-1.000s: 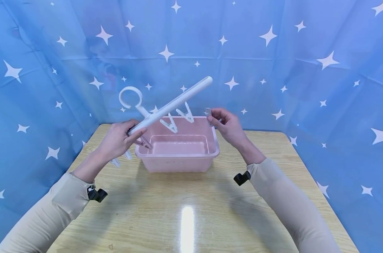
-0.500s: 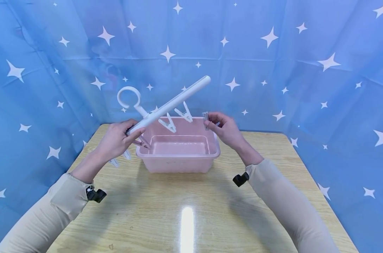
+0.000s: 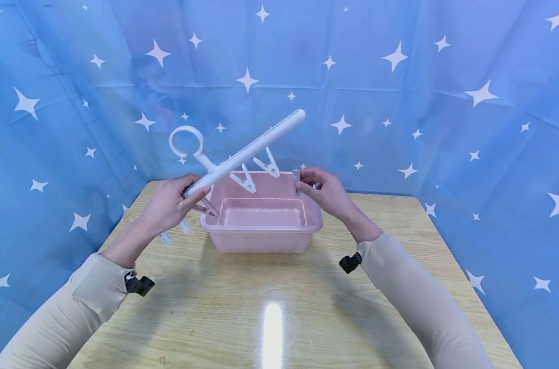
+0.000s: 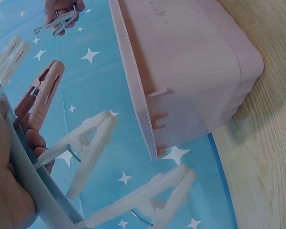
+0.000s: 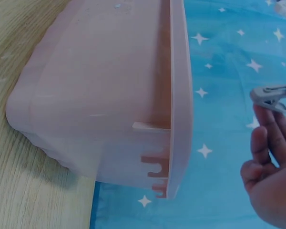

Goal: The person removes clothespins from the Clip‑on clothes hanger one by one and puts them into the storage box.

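My left hand (image 3: 171, 204) grips the lower end of a white bar hanger (image 3: 244, 152) with a ring hook (image 3: 185, 142), held tilted up to the right over a pink plastic bin (image 3: 261, 212). White clips (image 3: 242, 182) and a pink clip (image 4: 39, 94) hang from the bar (image 4: 26, 179). My right hand (image 3: 323, 190) pinches one loose grey clip (image 3: 296, 182) above the bin's right rim; the same clip (image 5: 270, 96) shows in the right wrist view beside the bin (image 5: 109, 90). The bin looks empty inside.
The bin (image 4: 190, 71) stands toward the back of a wooden table (image 3: 270, 302). Blue star-printed cloth (image 3: 399, 92) hangs behind and along both sides of the table.
My right hand with the grey clip has moved down and left, closer to the bin's right rim. The hanger has barely shifted.
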`<move>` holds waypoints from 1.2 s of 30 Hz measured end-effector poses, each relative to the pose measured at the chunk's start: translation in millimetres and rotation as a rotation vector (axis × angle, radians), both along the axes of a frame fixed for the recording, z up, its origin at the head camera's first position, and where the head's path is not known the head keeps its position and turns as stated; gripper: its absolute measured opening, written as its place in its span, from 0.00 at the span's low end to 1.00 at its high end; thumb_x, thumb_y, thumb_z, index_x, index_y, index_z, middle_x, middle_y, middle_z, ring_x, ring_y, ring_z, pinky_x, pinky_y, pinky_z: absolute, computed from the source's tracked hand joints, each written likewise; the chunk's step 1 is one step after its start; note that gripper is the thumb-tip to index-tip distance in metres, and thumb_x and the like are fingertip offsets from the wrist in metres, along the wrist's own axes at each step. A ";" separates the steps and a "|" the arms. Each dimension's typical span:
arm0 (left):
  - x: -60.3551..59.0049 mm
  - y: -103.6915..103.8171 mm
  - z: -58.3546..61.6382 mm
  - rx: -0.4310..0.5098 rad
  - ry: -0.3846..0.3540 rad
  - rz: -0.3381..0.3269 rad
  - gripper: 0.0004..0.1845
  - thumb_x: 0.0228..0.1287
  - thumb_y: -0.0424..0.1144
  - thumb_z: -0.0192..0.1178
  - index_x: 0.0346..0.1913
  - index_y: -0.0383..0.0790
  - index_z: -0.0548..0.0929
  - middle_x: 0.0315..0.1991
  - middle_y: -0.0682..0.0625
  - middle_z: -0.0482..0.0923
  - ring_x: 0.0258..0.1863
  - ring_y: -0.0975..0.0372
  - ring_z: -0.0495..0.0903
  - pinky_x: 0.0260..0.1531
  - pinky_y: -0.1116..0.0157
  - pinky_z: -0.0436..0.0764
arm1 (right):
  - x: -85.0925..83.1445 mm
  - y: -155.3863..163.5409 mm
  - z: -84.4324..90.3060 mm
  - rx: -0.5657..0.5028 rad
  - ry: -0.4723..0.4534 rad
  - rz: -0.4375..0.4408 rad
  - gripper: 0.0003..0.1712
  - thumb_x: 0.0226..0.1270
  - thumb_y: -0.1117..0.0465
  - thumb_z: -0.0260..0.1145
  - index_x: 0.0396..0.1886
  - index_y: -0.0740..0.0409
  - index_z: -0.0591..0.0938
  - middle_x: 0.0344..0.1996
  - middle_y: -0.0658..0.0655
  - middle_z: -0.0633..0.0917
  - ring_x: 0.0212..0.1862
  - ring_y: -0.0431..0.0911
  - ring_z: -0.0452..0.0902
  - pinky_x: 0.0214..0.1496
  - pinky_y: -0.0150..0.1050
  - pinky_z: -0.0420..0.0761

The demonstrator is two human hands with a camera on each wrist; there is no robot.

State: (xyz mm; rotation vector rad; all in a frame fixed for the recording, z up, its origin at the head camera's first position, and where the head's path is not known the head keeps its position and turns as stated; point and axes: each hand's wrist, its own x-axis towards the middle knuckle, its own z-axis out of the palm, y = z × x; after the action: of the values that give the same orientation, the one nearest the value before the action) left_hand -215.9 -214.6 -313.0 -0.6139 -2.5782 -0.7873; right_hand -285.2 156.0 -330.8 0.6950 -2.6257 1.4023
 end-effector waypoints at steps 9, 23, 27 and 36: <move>-0.1 -1.4 0.9 0.000 0.009 0.007 0.18 0.76 0.52 0.53 0.46 0.39 0.82 0.26 0.48 0.80 0.23 0.61 0.77 0.27 0.62 0.73 | 0.1 -2.6 -1.5 0.046 -0.049 0.006 0.23 0.69 0.47 0.67 0.58 0.52 0.80 0.46 0.55 0.87 0.47 0.49 0.79 0.45 0.43 0.76; -1.3 -4.0 -0.8 0.002 0.049 0.017 0.17 0.75 0.50 0.55 0.46 0.38 0.82 0.26 0.47 0.79 0.24 0.59 0.78 0.27 0.61 0.74 | -3.1 -5.7 -6.7 0.125 -0.107 0.040 0.18 0.69 0.47 0.68 0.54 0.47 0.82 0.46 0.52 0.87 0.47 0.48 0.77 0.47 0.43 0.75; -0.3 -4.8 -1.0 0.001 0.050 0.017 0.17 0.76 0.50 0.55 0.46 0.39 0.82 0.27 0.47 0.80 0.24 0.59 0.77 0.27 0.62 0.73 | -3.6 -6.5 -8.5 0.145 -0.130 0.051 0.18 0.69 0.47 0.67 0.55 0.46 0.82 0.47 0.51 0.87 0.50 0.47 0.79 0.50 0.44 0.77; -0.5 -6.8 -1.9 -0.008 0.067 0.022 0.16 0.75 0.49 0.55 0.46 0.39 0.82 0.26 0.47 0.79 0.23 0.59 0.77 0.26 0.62 0.72 | -3.9 -9.5 -10.6 0.173 -0.175 0.075 0.21 0.70 0.50 0.67 0.59 0.50 0.81 0.51 0.52 0.87 0.56 0.48 0.81 0.59 0.50 0.79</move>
State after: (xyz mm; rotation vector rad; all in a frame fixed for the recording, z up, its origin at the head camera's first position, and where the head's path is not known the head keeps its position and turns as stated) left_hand -216.3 -221.5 -315.0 -0.6026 -2.5243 -0.7370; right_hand -289.1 146.5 -341.4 0.7274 -2.9137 1.3225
